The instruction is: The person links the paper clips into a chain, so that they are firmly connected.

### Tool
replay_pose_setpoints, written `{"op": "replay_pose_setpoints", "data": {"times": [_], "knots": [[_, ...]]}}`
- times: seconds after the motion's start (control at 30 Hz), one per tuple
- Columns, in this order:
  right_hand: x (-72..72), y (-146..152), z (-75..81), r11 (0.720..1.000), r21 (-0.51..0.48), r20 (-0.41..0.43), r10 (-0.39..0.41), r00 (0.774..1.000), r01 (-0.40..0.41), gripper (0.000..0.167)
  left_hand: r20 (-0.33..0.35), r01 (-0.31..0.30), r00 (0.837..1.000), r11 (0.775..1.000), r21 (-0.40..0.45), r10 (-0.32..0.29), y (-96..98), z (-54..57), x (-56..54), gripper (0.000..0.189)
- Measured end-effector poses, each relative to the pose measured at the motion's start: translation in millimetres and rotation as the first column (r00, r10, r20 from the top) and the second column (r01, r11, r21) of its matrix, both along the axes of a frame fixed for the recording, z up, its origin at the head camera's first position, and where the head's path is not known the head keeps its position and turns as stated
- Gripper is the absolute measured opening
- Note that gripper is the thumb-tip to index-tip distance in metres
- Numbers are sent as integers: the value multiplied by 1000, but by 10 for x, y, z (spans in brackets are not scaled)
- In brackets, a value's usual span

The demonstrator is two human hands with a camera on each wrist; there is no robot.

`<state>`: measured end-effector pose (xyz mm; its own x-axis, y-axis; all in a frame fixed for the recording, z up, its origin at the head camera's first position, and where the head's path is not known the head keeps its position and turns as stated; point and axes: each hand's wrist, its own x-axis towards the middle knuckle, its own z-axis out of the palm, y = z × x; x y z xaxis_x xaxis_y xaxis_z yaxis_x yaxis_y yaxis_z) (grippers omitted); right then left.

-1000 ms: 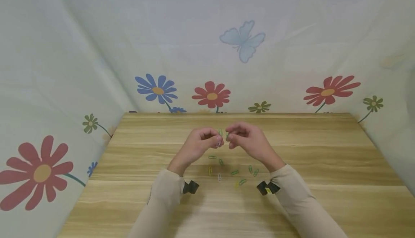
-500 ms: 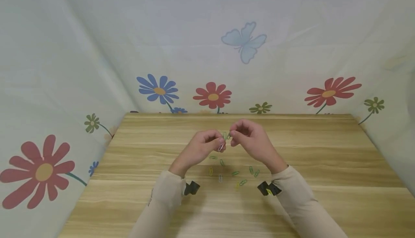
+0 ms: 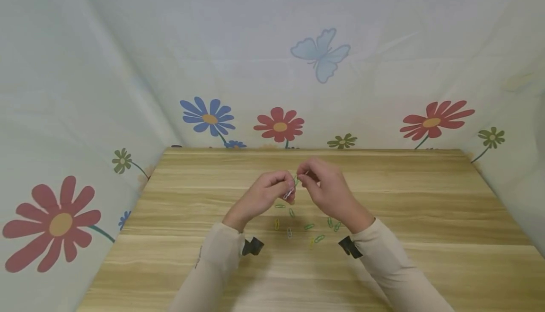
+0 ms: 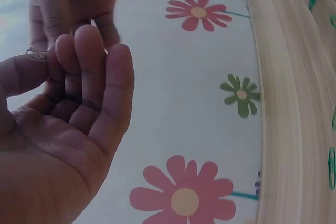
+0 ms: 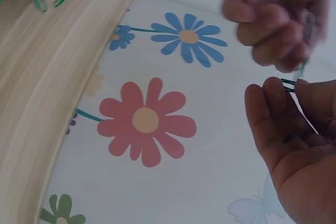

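Both hands are raised over the wooden table, fingertips almost meeting. My left hand (image 3: 266, 195) pinches a white paper clip (image 3: 288, 193) between thumb and fingers; its wire also shows at the thumb in the left wrist view. A green paper clip (image 3: 296, 180) spans the small space between the two hands. My right hand (image 3: 329, 194) pinches a green paper clip (image 5: 287, 84) between thumb and index finger, as the right wrist view shows. The fingers hide how these clips join.
Below the hands, loose clips lie scattered on the table (image 3: 191, 264): several green paper clips (image 3: 319, 238), a yellow paper clip (image 3: 277, 224), a white paper clip (image 3: 290, 232) and another yellow one. A flower-printed cloth (image 3: 374, 80) stands behind the table's far edge.
My right hand drew slightly away, then came back left to the left hand's fingertips, its wrist turning a little. The white clip in my left hand now shows more. The loose clips stay put.
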<state>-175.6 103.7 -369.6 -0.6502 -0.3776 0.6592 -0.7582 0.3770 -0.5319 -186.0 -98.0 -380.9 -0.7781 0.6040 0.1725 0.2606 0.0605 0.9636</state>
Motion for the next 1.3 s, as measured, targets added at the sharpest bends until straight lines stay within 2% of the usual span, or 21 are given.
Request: {"op": "replay_pose_setpoints", "data": {"times": [0.1, 0.3, 0.43, 0.57, 0.73, 1.0, 1.13, 1.3], "knots": [[-14, -9, -37, 1000, 9, -7, 22, 1000, -22, 15, 22, 13, 1000, 1000, 22, -14, -8, 2, 2, 24], [11, 5, -25, 996, -20, 131, 84, 988, -82, 15, 34, 19, 999, 999, 35, -20, -31, 7, 3, 24], [34, 23, 23, 995, 31, 175, 86, 981, -93, 16, 32, 10, 999, 999, 32, -11, -52, 8, 7, 24], [51, 55, 75, 992, 98, 200, 55, 978, -75, 22, 14, 12, 1000, 1000, 27, -13, -96, -8, 8, 24], [82, 85, 140, 990, 114, 184, 59, 981, -81, 26, 15, 38, 999, 999, 32, -38, -166, -57, 6, 25], [134, 53, 200, 982, 136, 113, 114, 987, -129, 26, 81, 105, 991, 993, 63, -110, -177, -133, -25, 36], [156, 18, 211, 976, 161, 86, 131, 988, -144, 26, 85, 118, 989, 990, 78, -125, -149, -121, -24, 37], [170, 0, 201, 980, 152, 96, 117, 988, -131, 25, 108, 112, 987, 990, 89, -122, -138, -123, -29, 32]]}}
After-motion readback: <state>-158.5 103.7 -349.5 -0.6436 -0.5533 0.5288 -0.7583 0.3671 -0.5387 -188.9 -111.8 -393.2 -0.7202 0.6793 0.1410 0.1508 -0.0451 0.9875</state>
